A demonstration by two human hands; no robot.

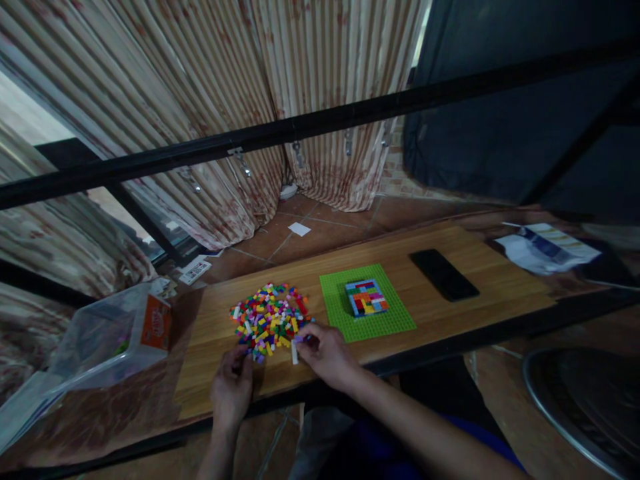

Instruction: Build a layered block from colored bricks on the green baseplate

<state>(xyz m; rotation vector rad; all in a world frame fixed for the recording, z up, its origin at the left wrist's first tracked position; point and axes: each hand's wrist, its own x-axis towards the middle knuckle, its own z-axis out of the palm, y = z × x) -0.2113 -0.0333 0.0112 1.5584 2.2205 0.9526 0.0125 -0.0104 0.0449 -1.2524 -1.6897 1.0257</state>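
A heap of small multicoloured toy bricks (pixel 273 317) lies on the wooden board. At its lower left edge is my left hand (pixel 233 387), its fingers curled and closed by the bricks; what they hold, if anything, is too small to make out. My right hand (pixel 327 355) reaches the heap's lower right edge, thumb and finger pinched on a small purple brick (pixel 299 339). Just left of those fingertips lies a long white brick (pixel 295 353). Right of the heap, a green baseplate (pixel 330 293) bears a low square build of mixed bricks (pixel 367 299) with a light-blue border.
A black phone (pixel 444 275) lies on the wooden board (pixel 210 373), right of the baseplate. At left stands a clear plastic box (pixel 110 340) with an orange label. A white and blue packet (pixel 555 248) is at far right. A dark bar (pixel 300 127) crosses beyond the board.
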